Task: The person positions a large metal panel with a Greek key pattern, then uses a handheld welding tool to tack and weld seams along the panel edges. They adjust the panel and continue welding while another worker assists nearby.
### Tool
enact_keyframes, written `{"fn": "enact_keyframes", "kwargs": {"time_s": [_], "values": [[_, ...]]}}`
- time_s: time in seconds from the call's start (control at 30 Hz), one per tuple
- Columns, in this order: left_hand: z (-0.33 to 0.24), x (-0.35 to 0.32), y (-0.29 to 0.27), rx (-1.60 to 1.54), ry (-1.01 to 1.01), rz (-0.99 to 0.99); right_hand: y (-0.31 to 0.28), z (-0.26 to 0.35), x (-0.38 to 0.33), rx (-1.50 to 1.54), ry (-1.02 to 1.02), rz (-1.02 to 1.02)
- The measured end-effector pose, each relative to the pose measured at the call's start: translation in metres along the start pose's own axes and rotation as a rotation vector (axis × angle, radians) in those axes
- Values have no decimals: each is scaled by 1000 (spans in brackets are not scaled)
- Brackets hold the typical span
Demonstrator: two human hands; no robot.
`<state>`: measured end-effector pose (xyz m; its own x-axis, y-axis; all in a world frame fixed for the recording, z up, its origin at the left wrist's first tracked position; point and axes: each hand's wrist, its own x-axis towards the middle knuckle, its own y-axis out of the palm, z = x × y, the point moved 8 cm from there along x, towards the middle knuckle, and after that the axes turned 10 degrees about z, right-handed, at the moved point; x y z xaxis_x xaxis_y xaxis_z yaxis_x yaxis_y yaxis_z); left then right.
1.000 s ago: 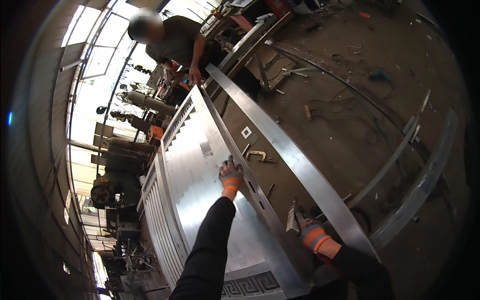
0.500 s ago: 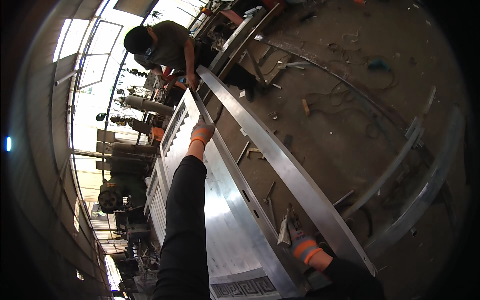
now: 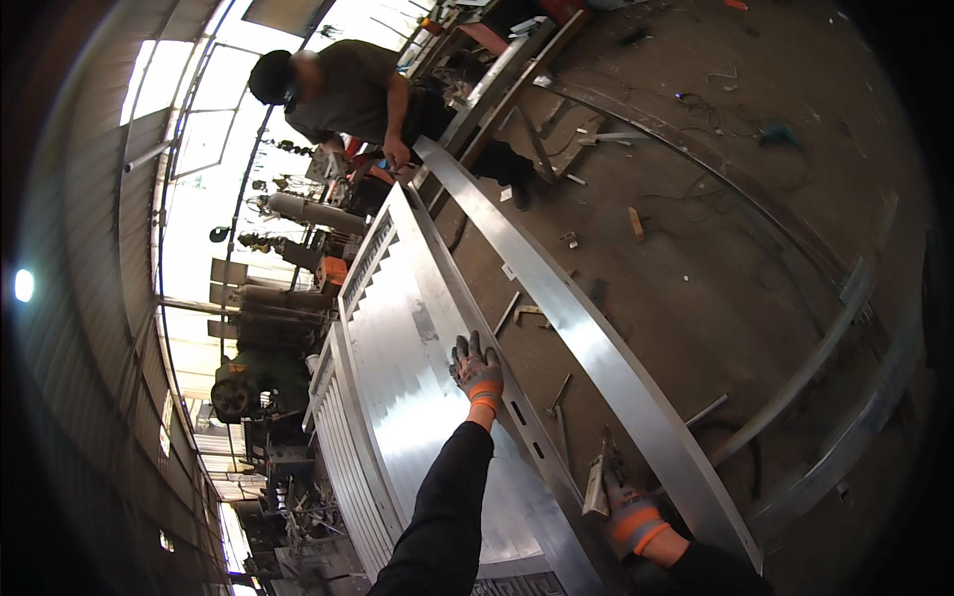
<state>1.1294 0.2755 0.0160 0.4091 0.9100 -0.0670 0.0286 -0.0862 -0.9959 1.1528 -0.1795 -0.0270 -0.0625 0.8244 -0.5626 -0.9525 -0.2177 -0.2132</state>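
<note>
My left hand point(image 3: 477, 368), in a grey and orange glove, lies on a large silvery metal panel point(image 3: 422, 397). Its fingers are spread near the panel's long right edge, and it grips nothing. Low on the right, my right hand point(image 3: 631, 512) wears a matching glove and is closed around a hand tool with a pale, flat bar-like part point(image 3: 595, 487); its exact kind is unclear. That tool is beside the panel's slotted edge. Just right of the right hand runs a long, flat metal bar point(image 3: 586, 338). Part of the right hand's fingers is hidden.
A co-worker point(image 3: 343, 94) stands at the panel's far end, hands near its corner. Several metal lengths point(image 3: 815, 358) lie at the right. Offcuts and an orange-brown piece point(image 3: 636, 223) are scattered on the floor. Gas cylinders point(image 3: 313, 212) and machinery point(image 3: 248, 392) stand at the left.
My left hand has slid nearer along the panel and opened from its curled grip at the edge. The view has shifted slightly; my right hand still holds the tool.
</note>
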Motion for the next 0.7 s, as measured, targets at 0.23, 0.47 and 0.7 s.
{"fn": "enact_keyframes", "kwargs": {"time_s": [0.23,0.47,0.7], "values": [[0,2,-3,29,-58,70,-2,3,-4,-14,-34,-82],[-2,-3,-5,18,-13,28,7,-7,-1,-9,-64,-105],[-5,-3,-10,38,-23,9,-4,-5,-7,7,-45,-139]]}}
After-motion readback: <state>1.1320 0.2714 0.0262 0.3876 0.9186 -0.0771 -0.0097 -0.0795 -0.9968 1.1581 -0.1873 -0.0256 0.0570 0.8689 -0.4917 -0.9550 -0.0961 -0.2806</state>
